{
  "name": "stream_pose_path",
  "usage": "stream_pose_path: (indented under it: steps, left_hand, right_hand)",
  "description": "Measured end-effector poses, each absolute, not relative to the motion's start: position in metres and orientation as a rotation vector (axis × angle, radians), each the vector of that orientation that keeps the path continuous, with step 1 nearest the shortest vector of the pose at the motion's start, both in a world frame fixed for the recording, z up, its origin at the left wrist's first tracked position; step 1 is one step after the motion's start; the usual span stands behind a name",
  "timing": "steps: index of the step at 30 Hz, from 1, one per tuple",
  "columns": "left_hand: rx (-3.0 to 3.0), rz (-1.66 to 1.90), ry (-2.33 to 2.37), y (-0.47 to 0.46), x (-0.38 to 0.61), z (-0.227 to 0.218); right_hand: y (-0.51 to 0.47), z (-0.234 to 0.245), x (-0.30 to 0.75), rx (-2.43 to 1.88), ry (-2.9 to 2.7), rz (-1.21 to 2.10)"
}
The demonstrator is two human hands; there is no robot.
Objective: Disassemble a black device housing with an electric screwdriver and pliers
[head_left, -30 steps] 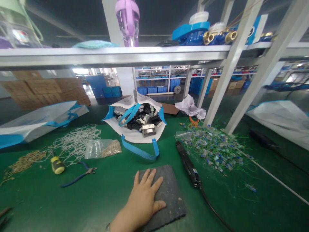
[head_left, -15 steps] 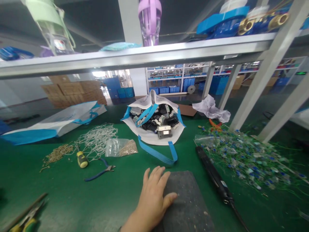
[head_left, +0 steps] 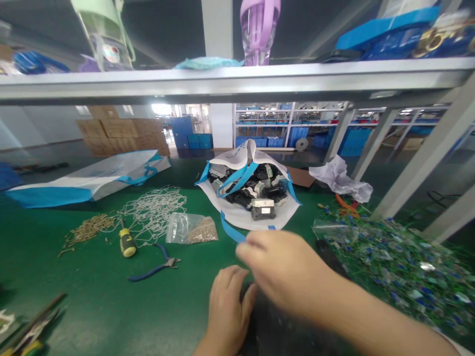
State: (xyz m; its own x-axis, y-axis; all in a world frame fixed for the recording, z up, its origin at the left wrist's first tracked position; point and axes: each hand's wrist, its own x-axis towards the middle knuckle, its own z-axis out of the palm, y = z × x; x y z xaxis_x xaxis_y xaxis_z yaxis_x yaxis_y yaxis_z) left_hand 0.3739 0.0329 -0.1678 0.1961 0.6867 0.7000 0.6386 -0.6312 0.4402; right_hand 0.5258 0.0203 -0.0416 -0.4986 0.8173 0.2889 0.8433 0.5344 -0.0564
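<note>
My left hand [head_left: 227, 309] rests flat on the left edge of a dark grey pad [head_left: 276, 331] on the green bench. Above it my right hand [head_left: 282, 269] reaches in from the right, blurred, fingers loosely curled and pointing left; I see nothing in it. The right arm hides most of the pad. Just beyond the hands lies an open white bag with blue handles [head_left: 252, 195], full of dark parts.
A yellow-handled screwdriver [head_left: 127, 244], blue pliers [head_left: 154, 269] and a clear bag of small metal parts [head_left: 191, 229] lie to the left. White netting [head_left: 156, 210] and a flat white-and-blue bag [head_left: 89, 180] lie farther left. A pile of blue-and-green small pieces [head_left: 393, 257] covers the right. A shelf [head_left: 237, 79] hangs overhead.
My right hand and arm have come in from the right over the pad. The view has turned left. My left hand has slid to the pad's left edge.
</note>
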Motion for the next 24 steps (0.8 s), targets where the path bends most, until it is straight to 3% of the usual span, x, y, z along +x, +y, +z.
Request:
stream_pose_path:
  steps: [3,7,16,24]
  left_hand:
    - [2.393,1.402,1.369,0.037,0.371,-0.166]
    - [2.416,1.445,1.410,0.042,0.366,-0.163]
    - [2.525,1.533,1.446,0.046,0.363,-0.164]
    - [2.474,1.616,1.451,0.045,0.365,-0.158]
  right_hand:
    - [0.103,-0.047,0.536,-1.786,-2.336,-0.293]
    - [0.172,-0.080,0.559,-2.009,-2.269,-0.406]
    - [0.204,-0.136,0.549,-1.921,-2.260,-0.617]
    - [0.193,-0.130,0.550,-1.876,-2.033,-0.396]
